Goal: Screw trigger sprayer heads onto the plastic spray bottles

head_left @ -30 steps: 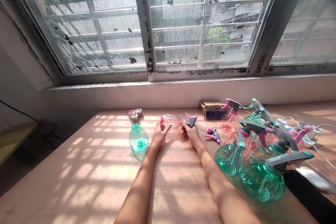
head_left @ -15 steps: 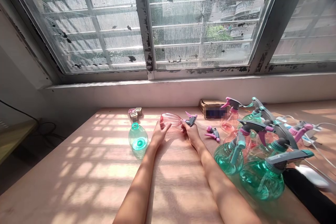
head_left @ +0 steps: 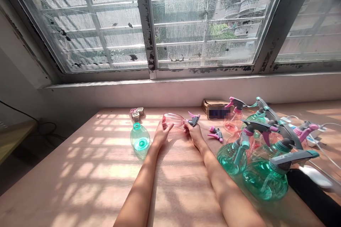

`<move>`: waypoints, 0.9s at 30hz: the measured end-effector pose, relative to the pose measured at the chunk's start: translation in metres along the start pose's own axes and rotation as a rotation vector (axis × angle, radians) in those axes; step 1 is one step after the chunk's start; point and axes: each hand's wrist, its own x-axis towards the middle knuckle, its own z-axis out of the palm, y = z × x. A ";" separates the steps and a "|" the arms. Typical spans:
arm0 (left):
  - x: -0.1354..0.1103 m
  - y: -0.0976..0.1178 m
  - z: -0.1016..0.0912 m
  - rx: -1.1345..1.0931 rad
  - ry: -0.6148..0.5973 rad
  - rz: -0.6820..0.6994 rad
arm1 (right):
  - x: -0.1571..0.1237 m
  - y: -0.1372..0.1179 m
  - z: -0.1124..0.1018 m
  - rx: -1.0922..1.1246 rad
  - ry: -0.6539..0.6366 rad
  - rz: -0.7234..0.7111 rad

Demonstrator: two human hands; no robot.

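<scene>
A clear pink spray bottle lies on its side above the wooden table, far in front of me. My left hand grips its round body. My right hand holds the pink and grey trigger head at the bottle's neck. A green bottle without a head lies to the left of my left hand. A loose pink trigger head rests on the table just right of my right hand.
Several green and pink spray bottles with trigger heads crowd the right side. A brown box sits by the window sill, small square pieces lie at the back left, and white cables run at the far right.
Both hands stay on the pink bottle and its trigger head with almost no movement. The view has shifted slightly.
</scene>
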 end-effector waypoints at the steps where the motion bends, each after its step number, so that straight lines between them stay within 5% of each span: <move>1: 0.000 0.000 0.000 0.002 -0.001 -0.001 | 0.000 0.000 0.000 -0.002 0.000 -0.002; 27: 0.000 0.001 0.001 0.015 -0.001 0.008 | 0.000 -0.001 0.000 0.001 0.011 -0.006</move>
